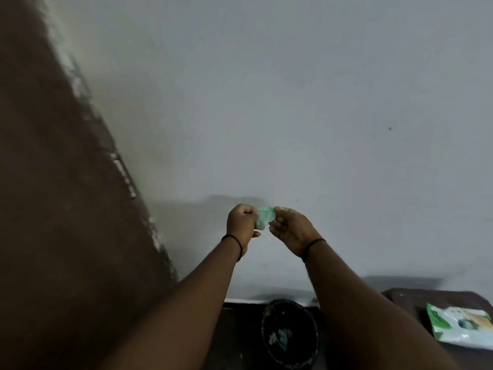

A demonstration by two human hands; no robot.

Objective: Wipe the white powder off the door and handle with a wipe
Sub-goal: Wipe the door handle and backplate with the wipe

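one wipe [262,217] between two hands

At the lower right stands a dark brown table [416,297], only partly in view, close to the pale wall. On its top lies a flat white and green packet [461,328], near the right edge of the view, slightly tilted. To the left of the table, on the dark floor [240,332] at the foot of the wall, stands a round dark bin [266,340]. Inside it lie some pale green crumpled pieces [280,339].
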